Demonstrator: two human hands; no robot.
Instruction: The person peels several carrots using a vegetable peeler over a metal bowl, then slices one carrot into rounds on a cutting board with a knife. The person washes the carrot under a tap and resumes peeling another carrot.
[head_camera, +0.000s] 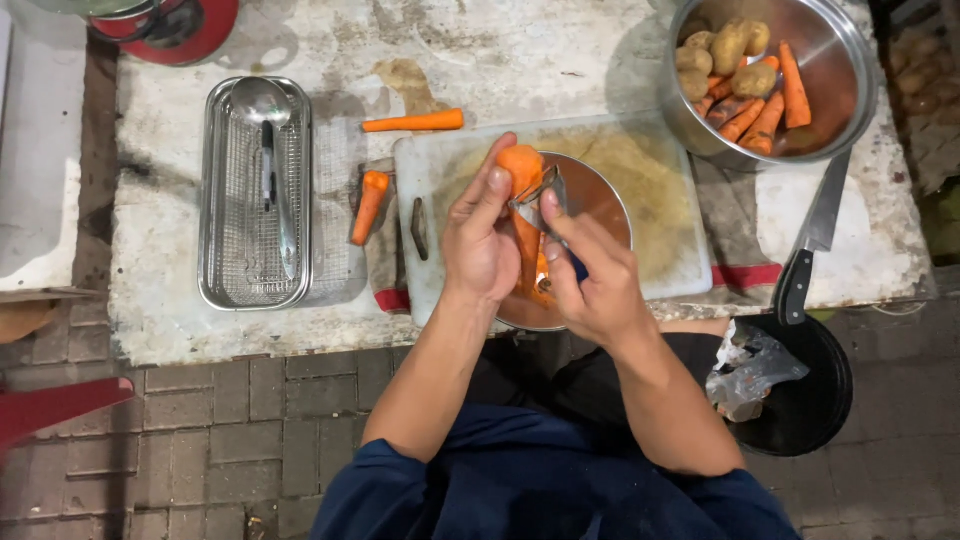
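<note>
Peeling a carrot over a bowl.
The left hand (480, 245) is gripping the carrot (521, 172) upright over the bowl (600, 195), catching peelings, while the right hand (590, 275) is closed on the peeler (537, 200).

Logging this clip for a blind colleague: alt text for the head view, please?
Left hand holds a carrot while the right hand runs a peeler along it, above a metal bowl on a cutting board.

The left hand (480, 240) grips a carrot (521, 175) while the right hand (590, 275) presses what looks like a peeler (535, 205) against it.
</note>
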